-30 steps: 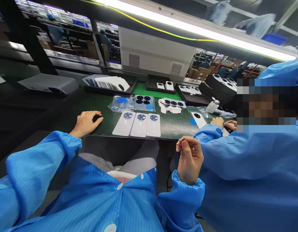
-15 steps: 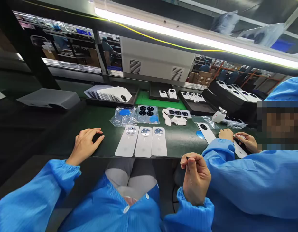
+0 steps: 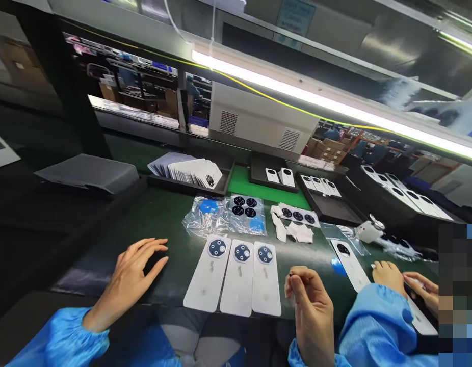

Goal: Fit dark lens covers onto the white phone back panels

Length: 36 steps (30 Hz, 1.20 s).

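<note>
Three white phone back panels [image 3: 237,285] lie side by side at the table's front edge, each with a round dark camera area at the top. To their left, my left hand [image 3: 132,275] is open over the green table, fingers spread and holding nothing visible. My right hand [image 3: 311,306] is near the table edge, right of the panels and apart from them. Its thumb and index finger are pinched together. A tiny dark spot shows at the fingertips, too small to name.
Behind the panels lie a clear bag [image 3: 206,216], a bag of black camera rings [image 3: 246,210] and white paper scraps [image 3: 297,232]. Black trays [image 3: 187,187] hold more panels. At right, a co-worker's hands [image 3: 391,278] work near a white panel [image 3: 350,267] and a dispenser bottle [image 3: 369,229].
The view has tilted, so the table sits lower in the picture. My right hand has come forward and closer to the panels, still pinched. My left hand stays open.
</note>
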Each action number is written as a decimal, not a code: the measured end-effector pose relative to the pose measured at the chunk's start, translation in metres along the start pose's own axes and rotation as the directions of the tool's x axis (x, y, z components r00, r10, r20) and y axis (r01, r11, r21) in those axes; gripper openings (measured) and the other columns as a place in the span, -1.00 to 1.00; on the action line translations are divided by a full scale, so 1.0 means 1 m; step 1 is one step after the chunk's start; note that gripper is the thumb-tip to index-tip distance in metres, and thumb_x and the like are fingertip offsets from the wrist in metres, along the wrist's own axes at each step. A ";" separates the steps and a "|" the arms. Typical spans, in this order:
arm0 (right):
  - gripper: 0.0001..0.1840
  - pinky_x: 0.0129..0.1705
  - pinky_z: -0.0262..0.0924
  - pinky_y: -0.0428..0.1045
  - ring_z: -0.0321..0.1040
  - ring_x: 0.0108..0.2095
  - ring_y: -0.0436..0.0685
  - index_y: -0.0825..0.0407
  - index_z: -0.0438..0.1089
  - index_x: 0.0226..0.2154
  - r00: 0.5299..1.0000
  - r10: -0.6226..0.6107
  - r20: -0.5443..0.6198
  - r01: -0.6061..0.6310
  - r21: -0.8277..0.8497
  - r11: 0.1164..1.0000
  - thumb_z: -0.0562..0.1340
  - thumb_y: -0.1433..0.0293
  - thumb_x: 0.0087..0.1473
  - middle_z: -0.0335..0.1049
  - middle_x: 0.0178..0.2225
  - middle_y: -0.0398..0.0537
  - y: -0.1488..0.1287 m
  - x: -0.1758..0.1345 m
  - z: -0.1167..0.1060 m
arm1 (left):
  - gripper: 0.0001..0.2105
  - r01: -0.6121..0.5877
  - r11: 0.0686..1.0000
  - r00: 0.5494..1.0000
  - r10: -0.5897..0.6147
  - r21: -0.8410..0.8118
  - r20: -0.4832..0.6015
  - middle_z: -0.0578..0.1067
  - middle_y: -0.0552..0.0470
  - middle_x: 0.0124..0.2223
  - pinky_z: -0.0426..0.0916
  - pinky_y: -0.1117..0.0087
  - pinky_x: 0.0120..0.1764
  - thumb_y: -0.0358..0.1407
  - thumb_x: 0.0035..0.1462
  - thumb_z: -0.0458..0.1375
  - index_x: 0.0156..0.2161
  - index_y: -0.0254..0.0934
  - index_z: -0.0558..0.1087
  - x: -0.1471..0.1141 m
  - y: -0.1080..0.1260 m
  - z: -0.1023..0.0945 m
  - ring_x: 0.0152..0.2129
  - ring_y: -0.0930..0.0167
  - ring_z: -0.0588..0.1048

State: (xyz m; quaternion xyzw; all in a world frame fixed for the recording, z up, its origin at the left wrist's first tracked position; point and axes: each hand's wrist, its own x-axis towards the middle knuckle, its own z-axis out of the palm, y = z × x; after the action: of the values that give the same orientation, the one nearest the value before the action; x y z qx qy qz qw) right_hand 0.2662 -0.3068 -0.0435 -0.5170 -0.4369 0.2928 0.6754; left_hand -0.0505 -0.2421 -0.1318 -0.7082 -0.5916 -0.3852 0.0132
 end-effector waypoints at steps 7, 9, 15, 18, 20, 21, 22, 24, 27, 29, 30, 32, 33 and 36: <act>-0.65 -0.56 0.15 -0.12 0.17 -0.63 -0.04 0.04 0.47 -0.59 0.928 0.241 0.285 -0.216 -0.117 0.969 0.43 0.10 -0.23 0.24 -0.68 -0.21 0.003 0.039 0.049 | -0.82 -0.429 0.884 0.879 0.456 -0.185 0.142 0.59 0.16 -0.18 0.28 0.34 -0.05 -0.35 0.27 0.02 -0.20 -0.09 0.47 0.040 0.033 -0.001 -0.13 0.37 0.49; -0.64 -0.57 0.15 -0.11 0.16 -0.64 -0.04 0.05 0.46 -0.63 0.896 0.303 0.325 -0.265 -0.156 0.951 0.43 0.10 -0.24 0.24 -0.67 -0.19 0.011 0.047 0.059 | -0.78 -0.515 0.830 0.825 0.548 -0.215 0.138 0.59 0.15 -0.20 0.25 0.34 -0.07 -0.44 0.28 -0.02 -0.24 -0.15 0.46 0.050 0.043 0.005 -0.19 0.40 0.49; -0.67 -0.49 0.25 -0.09 0.28 -0.56 0.02 0.03 0.51 -0.47 0.854 0.350 0.384 -0.293 -0.200 0.935 0.39 0.09 -0.13 0.36 -0.58 -0.14 0.060 0.053 0.076 | -0.64 -0.537 0.816 0.810 0.570 -0.212 0.141 0.60 0.11 -0.24 0.24 0.32 -0.09 -0.53 0.31 -0.17 -0.27 -0.17 0.44 0.045 0.044 0.032 -0.28 0.40 0.48; -0.74 -0.46 0.28 -0.10 0.36 -0.47 0.05 -0.01 0.52 -0.39 0.829 0.306 0.467 -0.216 -0.237 0.947 0.30 0.15 0.02 0.42 -0.44 -0.09 0.074 0.048 0.081 | -0.60 -0.549 0.813 0.803 0.578 -0.195 0.145 0.61 0.12 -0.22 0.25 0.34 -0.08 -0.53 0.33 -0.21 -0.24 -0.16 0.45 0.042 0.043 0.033 -0.25 0.41 0.49; -0.83 -0.39 0.30 -0.11 0.38 -0.39 0.06 -0.03 0.51 -0.38 0.805 0.261 0.533 -0.120 -0.285 0.951 0.25 0.24 0.10 0.43 -0.39 -0.08 0.076 0.046 0.083 | -0.57 -0.564 0.805 0.798 0.589 -0.185 0.132 0.61 0.13 -0.21 0.24 0.36 -0.09 -0.54 0.35 -0.25 -0.26 -0.18 0.45 0.044 0.045 0.030 -0.23 0.44 0.50; -0.86 -0.35 0.31 -0.11 0.39 -0.36 0.06 -0.04 0.50 -0.36 0.799 0.249 0.548 -0.083 -0.308 0.948 0.24 0.29 0.11 0.43 -0.38 -0.09 0.077 0.045 0.084 | -0.56 -0.568 0.803 0.797 0.591 -0.181 0.120 0.61 0.14 -0.20 0.23 0.37 -0.10 -0.54 0.36 -0.26 -0.27 -0.20 0.45 0.046 0.047 0.028 -0.23 0.46 0.49; -0.88 -0.32 0.32 -0.12 0.39 -0.34 0.06 -0.04 0.49 -0.33 0.796 0.243 0.554 -0.061 -0.327 0.943 0.23 0.32 0.12 0.43 -0.38 -0.09 0.077 0.045 0.085 | -0.55 -0.572 0.801 0.798 0.593 -0.178 0.107 0.61 0.14 -0.20 0.23 0.37 -0.10 -0.54 0.36 -0.26 -0.28 -0.21 0.46 0.049 0.049 0.027 -0.23 0.47 0.49; -0.88 -0.32 0.33 -0.12 0.40 -0.36 0.06 -0.03 0.46 -0.27 0.800 0.249 0.547 -0.051 -0.351 0.935 0.22 0.34 0.13 0.43 -0.39 -0.10 0.079 0.044 0.085 | -0.58 -0.579 0.797 0.799 0.596 -0.170 0.072 0.61 0.14 -0.21 0.23 0.37 -0.11 -0.54 0.37 -0.22 -0.31 -0.25 0.46 0.053 0.052 0.025 -0.23 0.48 0.48; -0.89 -0.37 0.31 -0.11 0.39 -0.38 0.06 -0.01 0.42 -0.30 0.781 0.254 0.570 -0.017 -0.387 0.922 0.19 0.34 0.17 0.41 -0.38 -0.08 0.082 0.044 0.085 | -0.63 -0.589 0.792 0.797 0.602 -0.159 0.046 0.60 0.12 -0.21 0.22 0.37 -0.11 -0.52 0.38 -0.16 -0.33 -0.29 0.46 0.057 0.053 0.024 -0.22 0.49 0.47; -0.88 -0.39 0.29 -0.11 0.37 -0.39 0.05 -0.01 0.40 -0.34 0.775 0.217 0.594 0.060 -0.410 0.910 0.16 0.37 0.19 0.39 -0.39 -0.09 0.083 0.045 0.085 | -0.61 -0.598 0.787 0.789 0.611 -0.155 0.059 0.61 0.12 -0.20 0.21 0.37 -0.10 -0.51 0.39 -0.18 -0.32 -0.30 0.46 0.057 0.053 0.024 -0.20 0.51 0.46; -0.89 -0.39 0.28 -0.11 0.35 -0.40 0.04 -0.02 0.39 -0.34 0.773 0.188 0.605 0.109 -0.419 0.901 0.15 0.39 0.20 0.38 -0.39 -0.10 0.082 0.045 0.086 | -0.60 -0.603 0.782 0.784 0.618 -0.154 0.067 0.61 0.12 -0.19 0.21 0.36 -0.09 -0.51 0.39 -0.19 -0.32 -0.30 0.46 0.056 0.052 0.024 -0.20 0.51 0.46; -0.89 -0.40 0.26 -0.12 0.33 -0.40 0.04 -0.03 0.36 -0.33 0.774 0.125 0.621 0.215 -0.442 0.871 0.13 0.43 0.20 0.34 -0.38 -0.10 0.081 0.046 0.087 | -0.60 -0.618 0.773 0.770 0.632 -0.144 0.086 0.61 0.12 -0.19 0.20 0.36 -0.09 -0.53 0.39 -0.19 -0.32 -0.30 0.47 0.056 0.050 0.024 -0.19 0.51 0.45; -0.88 -0.40 0.26 -0.11 0.33 -0.38 0.04 -0.03 0.35 -0.32 0.769 0.096 0.632 0.266 -0.454 0.850 0.12 0.46 0.20 0.32 -0.36 -0.10 0.080 0.046 0.088 | -0.59 -0.626 0.768 0.763 0.639 -0.138 0.097 0.61 0.12 -0.18 0.20 0.36 -0.10 -0.53 0.39 -0.20 -0.32 -0.30 0.47 0.055 0.050 0.025 -0.18 0.51 0.45; -0.85 -0.35 0.26 -0.08 0.30 -0.33 0.06 -0.02 0.31 -0.32 0.750 0.031 0.661 0.382 -0.471 0.795 0.09 0.52 0.20 0.24 -0.34 -0.08 0.080 0.045 0.092 | -0.58 -0.651 0.749 0.739 0.663 -0.122 0.119 0.60 0.11 -0.17 0.20 0.36 -0.10 -0.55 0.38 -0.21 -0.31 -0.31 0.48 0.054 0.048 0.025 -0.17 0.50 0.44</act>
State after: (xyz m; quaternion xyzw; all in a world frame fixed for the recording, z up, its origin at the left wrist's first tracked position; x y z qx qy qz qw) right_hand 0.2083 -0.2048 -0.0989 -0.5201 -0.7561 0.2344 0.3208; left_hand 0.0039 -0.1998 -0.0984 -0.8988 -0.2888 -0.3208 0.0767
